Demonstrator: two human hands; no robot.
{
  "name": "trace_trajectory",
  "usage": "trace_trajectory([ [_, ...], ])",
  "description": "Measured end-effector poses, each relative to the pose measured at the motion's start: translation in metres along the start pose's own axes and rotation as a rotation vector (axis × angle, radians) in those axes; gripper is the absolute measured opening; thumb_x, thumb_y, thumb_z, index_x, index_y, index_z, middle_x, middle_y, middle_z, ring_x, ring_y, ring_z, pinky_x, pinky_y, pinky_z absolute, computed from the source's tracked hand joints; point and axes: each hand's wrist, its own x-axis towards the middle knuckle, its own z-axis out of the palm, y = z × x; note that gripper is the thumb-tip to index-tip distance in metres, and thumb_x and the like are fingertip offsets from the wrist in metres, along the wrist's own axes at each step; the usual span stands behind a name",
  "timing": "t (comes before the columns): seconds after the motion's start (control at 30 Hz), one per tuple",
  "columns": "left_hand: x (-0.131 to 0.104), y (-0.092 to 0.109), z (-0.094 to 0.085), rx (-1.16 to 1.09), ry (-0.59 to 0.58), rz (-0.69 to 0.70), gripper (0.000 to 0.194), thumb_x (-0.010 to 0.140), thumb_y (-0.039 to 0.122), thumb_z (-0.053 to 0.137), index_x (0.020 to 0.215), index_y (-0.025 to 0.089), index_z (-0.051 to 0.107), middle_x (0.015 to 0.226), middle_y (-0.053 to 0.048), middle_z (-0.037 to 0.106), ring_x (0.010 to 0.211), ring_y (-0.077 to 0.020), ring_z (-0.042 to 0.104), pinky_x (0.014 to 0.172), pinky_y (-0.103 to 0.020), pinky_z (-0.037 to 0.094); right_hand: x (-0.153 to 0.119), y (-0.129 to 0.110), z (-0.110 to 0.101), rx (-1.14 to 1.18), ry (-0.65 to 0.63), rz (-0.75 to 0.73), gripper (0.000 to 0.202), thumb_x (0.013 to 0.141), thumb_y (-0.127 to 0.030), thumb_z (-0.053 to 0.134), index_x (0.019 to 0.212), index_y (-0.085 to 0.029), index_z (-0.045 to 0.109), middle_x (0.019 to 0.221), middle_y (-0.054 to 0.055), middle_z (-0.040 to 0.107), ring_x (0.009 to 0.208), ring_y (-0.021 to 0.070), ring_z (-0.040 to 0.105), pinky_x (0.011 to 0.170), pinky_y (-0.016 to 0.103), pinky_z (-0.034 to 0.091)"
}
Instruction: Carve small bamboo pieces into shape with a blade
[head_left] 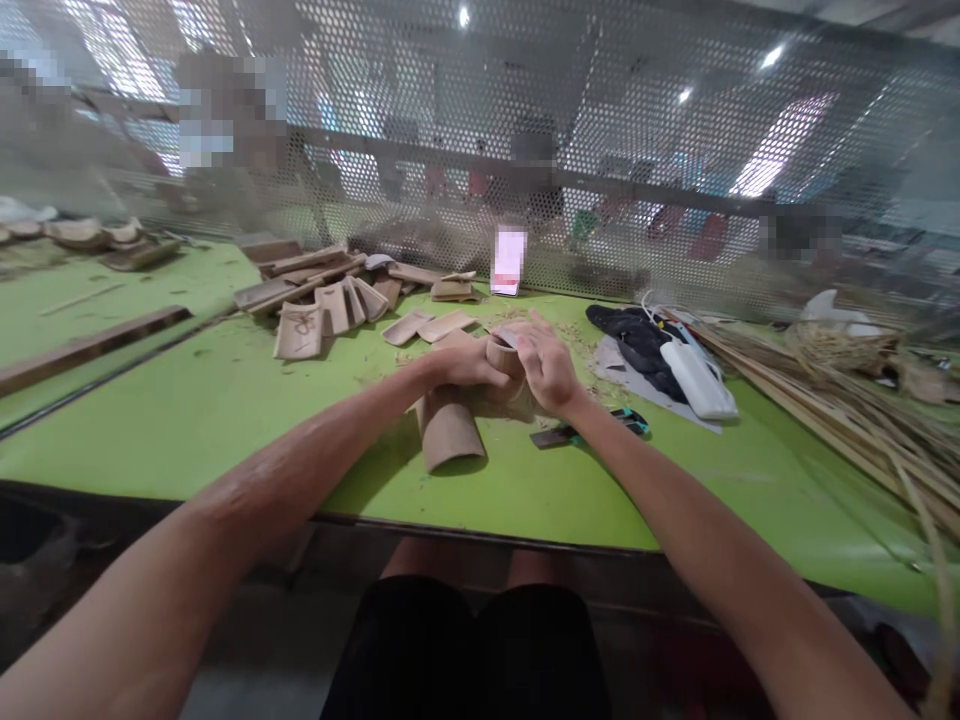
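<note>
**Gripping a round bamboo piece (504, 358) above a green table (135, 430)**

The round bamboo piece sits in front of the person, its open rim facing up, with both hands at it. The left hand (472, 365) has its fingers closed around the side of it. The right hand (549, 365) has bent fingers at its rim, by a thin greyish sheet (511, 337); whether they pinch that sheet or only press it, I cannot tell.

Nearer the person than the round piece, and slightly left, lies a curved bamboo section (454, 440). To its near right is a knife (630, 422) with a teal-and-black handle, partly hidden by the right forearm. Well to its right are black cloth (634, 345), a white rounded object (697, 380) and long thin strips (795, 400). To its far left lies a heap of bamboo pieces (300, 325); beyond it, a lit phone (510, 258) stands upright before a perforated panel (637, 130).
</note>
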Motion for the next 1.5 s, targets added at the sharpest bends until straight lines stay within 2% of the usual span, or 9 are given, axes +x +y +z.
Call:
trace_trajectory([
  [0.13,-0.002,0.003,-0.001,0.015,0.008,-0.048,0.054,0.070,0.042,0.078,0.115,0.017,0.064,0.119,-0.009,0.071,0.112,-0.0319,0.064,0.102,-0.043,0.052,0.000,0.004,0.000,0.015,-0.009,0.025,0.048,0.109,-0.039,0.030,0.113,-0.024,0.075,0.115,0.006,0.077,0.114,0.0230,0.068,0.123,0.053,0.034],
  [0.27,-0.002,0.002,0.002,0.001,0.016,-0.046,0.042,0.069,0.039,0.078,0.103,0.017,0.067,0.111,-0.007,0.073,0.111,-0.0318,0.064,0.102,-0.043,0.052,-0.003,-0.009,0.001,0.017,0.027,0.021,0.047,0.109,-0.038,0.031,0.113,-0.024,0.076,0.114,0.006,0.077,0.113,0.0231,0.068,0.123,0.053,0.034],
  [0.43,0.002,-0.003,0.008,-0.004,0.016,0.127,0.033,0.082,0.039,0.068,0.106,0.017,0.068,0.115,-0.010,0.071,0.115,-0.0287,0.063,0.109,-0.045,0.048,-0.006,-0.038,0.007,-0.001,0.058,-0.001,0.048,0.109,-0.036,0.029,0.119,-0.024,0.075,0.115,0.006,0.077,0.115,0.0233,0.069,0.123,0.052,0.035],
  [0.53,0.004,-0.005,0.011,-0.010,0.017,0.180,0.031,0.086,0.040,0.065,0.104,0.016,0.068,0.117,-0.012,0.071,0.115,-0.0279,0.063,0.110,-0.044,0.047,-0.006,-0.043,0.008,-0.026,0.065,-0.008,0.049,0.109,-0.036,0.029,0.120,-0.024,0.075,0.114,0.006,0.078,0.114,0.0240,0.069,0.124,0.052,0.034],
  [0.8,0.005,-0.007,0.008,-0.137,0.018,0.152,0.055,0.073,0.036,0.076,0.122,0.017,0.063,0.126,-0.011,0.069,0.123,-0.0301,0.061,0.111,-0.046,0.048,-0.005,-0.014,0.002,-0.012,0.068,-0.012,0.051,0.109,-0.036,0.027,0.115,-0.023,0.076,0.112,0.006,0.078,0.107,0.0229,0.071,0.121,0.053,0.036],
  [0.93,0.001,-0.002,0.004,-0.107,-0.018,0.067,0.053,0.071,0.037,0.078,0.118,0.016,0.066,0.119,-0.010,0.073,0.116,-0.0332,0.065,0.105,-0.047,0.051,-0.005,0.000,0.000,0.023,0.061,0.035,0.050,0.109,-0.041,0.029,0.113,-0.024,0.077,0.116,0.007,0.077,0.114,0.0246,0.069,0.117,0.050,0.042],
  [1.13,-0.001,0.008,0.003,-0.192,-0.090,0.080,0.057,0.069,0.033,0.078,0.123,0.016,0.067,0.117,-0.009,0.075,0.115,-0.0327,0.065,0.104,-0.044,0.051,-0.008,0.005,-0.002,0.110,0.092,0.127,0.049,0.109,-0.044,0.032,0.113,-0.022,0.076,0.118,0.007,0.077,0.116,0.0245,0.068,0.111,0.044,0.048],
  [1.33,-0.004,0.017,0.003,-0.279,-0.143,0.072,0.045,0.072,0.030,0.076,0.115,0.015,0.070,0.114,-0.009,0.076,0.108,-0.0288,0.068,0.099,-0.041,0.052,-0.011,0.012,-0.003,0.191,0.274,0.290,0.051,0.107,-0.048,0.034,0.108,-0.019,0.076,0.114,0.012,0.077,0.109,0.0251,0.071,0.099,0.040,0.054],
  [1.5,-0.006,0.021,0.003,-0.317,-0.173,0.087,0.039,0.074,0.026,0.073,0.112,0.016,0.069,0.115,-0.009,0.075,0.109,-0.0275,0.068,0.098,-0.040,0.052,-0.011,0.024,-0.002,0.139,0.394,0.317,0.043,0.105,-0.048,0.039,0.106,-0.022,0.074,0.105,0.009,0.075,0.104,0.0241,0.069,0.098,0.041,0.052],
])
